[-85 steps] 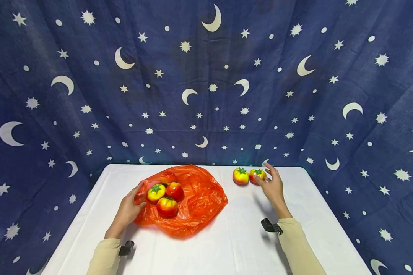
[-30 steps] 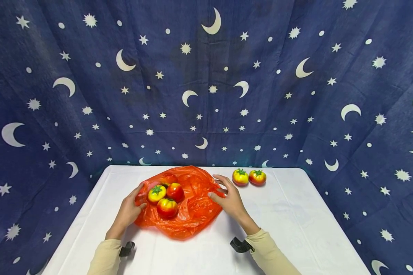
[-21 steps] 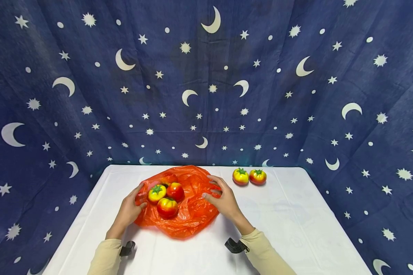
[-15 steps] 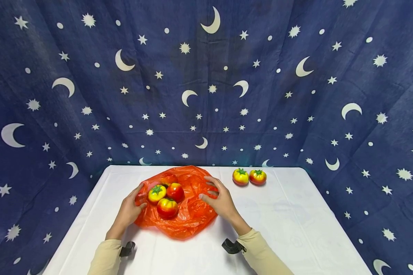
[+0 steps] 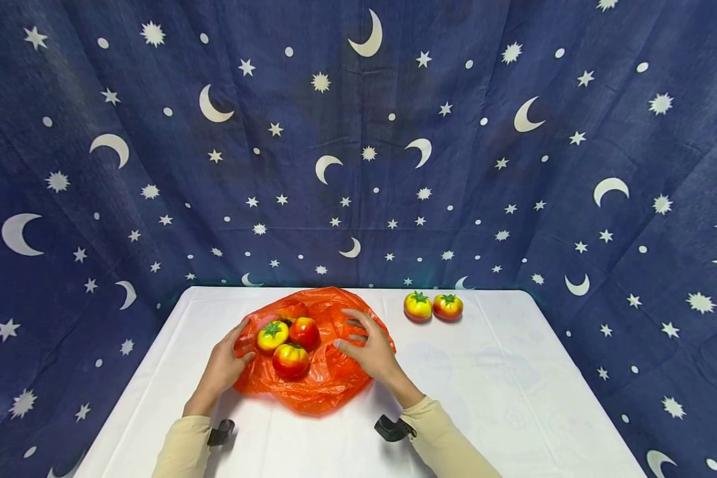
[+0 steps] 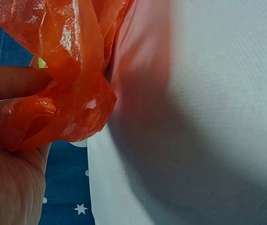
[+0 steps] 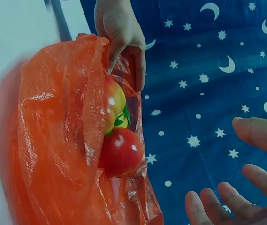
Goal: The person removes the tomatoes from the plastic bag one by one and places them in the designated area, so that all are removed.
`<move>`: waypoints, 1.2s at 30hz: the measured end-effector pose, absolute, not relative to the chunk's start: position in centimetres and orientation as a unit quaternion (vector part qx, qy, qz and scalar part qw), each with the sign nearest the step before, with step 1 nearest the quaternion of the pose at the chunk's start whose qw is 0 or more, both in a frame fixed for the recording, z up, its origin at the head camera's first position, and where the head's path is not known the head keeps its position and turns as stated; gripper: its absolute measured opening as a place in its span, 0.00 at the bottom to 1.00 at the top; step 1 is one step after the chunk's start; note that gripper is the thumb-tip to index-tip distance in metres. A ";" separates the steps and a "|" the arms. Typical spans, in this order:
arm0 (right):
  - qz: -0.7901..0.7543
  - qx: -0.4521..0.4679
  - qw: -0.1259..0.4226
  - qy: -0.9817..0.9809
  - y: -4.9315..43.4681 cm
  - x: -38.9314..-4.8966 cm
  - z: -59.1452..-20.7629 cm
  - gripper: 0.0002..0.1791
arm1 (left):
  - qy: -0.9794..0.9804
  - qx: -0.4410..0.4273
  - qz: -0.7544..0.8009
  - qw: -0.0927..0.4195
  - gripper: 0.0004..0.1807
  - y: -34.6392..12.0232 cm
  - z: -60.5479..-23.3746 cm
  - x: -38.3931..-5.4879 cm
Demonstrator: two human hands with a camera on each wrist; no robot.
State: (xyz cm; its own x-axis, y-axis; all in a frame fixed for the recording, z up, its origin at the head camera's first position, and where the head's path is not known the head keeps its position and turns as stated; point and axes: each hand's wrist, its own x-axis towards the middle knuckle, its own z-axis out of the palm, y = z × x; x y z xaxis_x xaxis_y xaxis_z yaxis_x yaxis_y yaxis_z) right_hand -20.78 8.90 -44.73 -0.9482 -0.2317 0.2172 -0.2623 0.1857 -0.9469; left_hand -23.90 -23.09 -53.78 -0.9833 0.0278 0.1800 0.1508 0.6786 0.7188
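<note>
An orange-red plastic bag (image 5: 346, 358) lies spread on the table's left half. Several red-and-yellow tomatoes (image 5: 290, 362) sit in its mouth, one of them with a green calyx turned up. My left hand (image 5: 222, 364) grips the bag's left edge; in the left wrist view the thumb (image 6: 23, 80) presses the crumpled film, which hides part of the fingers. My right hand (image 5: 370, 348) is over the bag's right side, fingers spread and nothing in them. The right wrist view shows its fingers (image 7: 236, 199) apart from the bag, with a red tomato (image 7: 121, 152) in the bag's opening.
Two more yellow-and-red tomatoes, a left one (image 5: 418, 307) and a right one (image 5: 448, 307), stand side by side at the back right of the white table (image 5: 484, 398). A dark blue curtain (image 5: 358, 166) with moons and stars hangs behind the table.
My right hand has left the right-hand tomato at the back and moved left and nearer, over the bag. Both back tomatoes stay in place. The left hand keeps its hold on the bag.
</note>
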 end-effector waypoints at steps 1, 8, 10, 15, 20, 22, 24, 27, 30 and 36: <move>0.618 0.160 0.012 -0.770 8.7 -20.8 -44.8 0.31 | -0.913 -0.049 -0.398 0.077 0.45 -23.1 -53.8 -23.9; 0.619 0.165 -0.005 -0.768 8.1 -20.9 -45.5 0.31 | -0.911 -0.048 -0.404 0.069 0.45 -23.1 -53.7 -24.0; 0.616 0.166 -0.010 -0.770 8.0 -20.9 -45.7 0.31 | -0.910 -0.050 -0.405 0.072 0.45 -23.0 -53.7 -24.1; 0.616 0.160 -0.011 -0.771 7.5 -22.1 -48.0 0.32 | -0.910 -0.053 -0.403 0.080 0.44 -23.0 -53.8 -24.2; 0.617 0.156 -0.011 -0.771 7.1 -23.2 -50.3 0.32 | -0.911 -0.052 -0.401 0.080 0.44 -23.0 -53.9 -24.2; 0.615 0.158 -0.012 -0.772 6.8 -23.4 -50.5 0.32 | -0.911 -0.051 -0.401 0.079 0.45 -23.0 -53.9 -24.2; 0.614 0.160 -0.019 -0.773 6.6 -23.4 -50.8 0.32 | -0.911 -0.050 -0.402 0.078 0.45 -23.0 -53.9 -24.2; 0.602 0.164 -0.028 -0.781 6.0 -23.3 -51.2 0.33 | -0.911 -0.048 -0.403 0.073 0.45 -23.1 -53.9 -24.1; 0.594 0.171 -0.037 -0.785 5.4 -23.2 -51.7 0.34 | -0.911 -0.046 -0.404 0.069 0.46 -23.2 -53.8 -24.0; 0.588 0.178 -0.041 -0.788 4.6 -23.2 -52.3 0.34 | -0.914 -0.038 -0.400 0.055 0.45 -23.1 -53.5 -24.1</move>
State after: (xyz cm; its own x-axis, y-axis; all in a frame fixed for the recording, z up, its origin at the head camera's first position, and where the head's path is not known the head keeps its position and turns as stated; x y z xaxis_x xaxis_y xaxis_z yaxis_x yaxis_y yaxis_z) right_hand -23.18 4.56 -52.31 -0.9335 -0.3284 0.1439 -0.2316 0.2460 -0.9412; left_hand -24.08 -23.09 -53.54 -0.9910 0.0261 0.1314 0.1142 0.6776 0.7265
